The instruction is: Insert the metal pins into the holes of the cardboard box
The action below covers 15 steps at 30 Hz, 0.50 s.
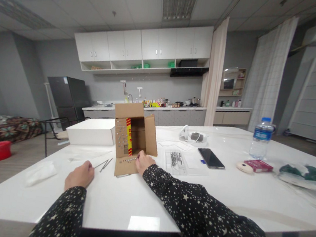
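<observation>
An open cardboard box (132, 134) lies on its side on the white table (123, 203), its flaps spread and studded with small metal pieces. My right hand (144, 162) rests on the box's lower flap, fingers curled at its edge. My left hand (80, 175) lies on the table to the left, fingers closed around the end of thin metal rods (103, 164) that point toward the box.
A white flat box (90, 131) sits behind the cardboard one. To the right lie a clear bag of small parts (175, 161), a phone (211, 158), a cable bundle (192, 136), a water bottle (260, 138), a red pack (258, 165) and crumpled plastic (303, 177). A tissue (40, 173) lies left.
</observation>
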Motion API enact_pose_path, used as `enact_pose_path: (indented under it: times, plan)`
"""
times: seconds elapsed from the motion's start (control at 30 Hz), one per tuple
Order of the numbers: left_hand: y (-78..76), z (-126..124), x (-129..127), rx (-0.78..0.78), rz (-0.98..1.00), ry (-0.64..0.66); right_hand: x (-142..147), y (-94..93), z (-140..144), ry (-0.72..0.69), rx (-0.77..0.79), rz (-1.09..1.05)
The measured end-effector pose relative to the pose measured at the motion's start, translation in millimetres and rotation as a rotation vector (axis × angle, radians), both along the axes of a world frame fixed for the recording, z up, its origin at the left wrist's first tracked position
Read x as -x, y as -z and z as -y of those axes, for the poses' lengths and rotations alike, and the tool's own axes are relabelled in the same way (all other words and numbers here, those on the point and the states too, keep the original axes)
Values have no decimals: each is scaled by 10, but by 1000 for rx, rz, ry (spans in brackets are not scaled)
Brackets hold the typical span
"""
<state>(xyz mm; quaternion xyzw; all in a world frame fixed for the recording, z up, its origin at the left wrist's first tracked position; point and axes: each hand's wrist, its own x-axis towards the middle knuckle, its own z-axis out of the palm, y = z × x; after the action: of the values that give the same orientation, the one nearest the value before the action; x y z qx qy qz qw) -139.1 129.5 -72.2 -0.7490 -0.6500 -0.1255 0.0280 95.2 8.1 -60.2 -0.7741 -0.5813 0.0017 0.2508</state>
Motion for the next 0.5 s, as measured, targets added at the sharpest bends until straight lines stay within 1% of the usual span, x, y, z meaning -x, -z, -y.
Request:
enact_pose_path:
  times: [0.5]
  plan:
    - [0,8,-11,7,13,-1,12,25,-15,-22,-52,30]
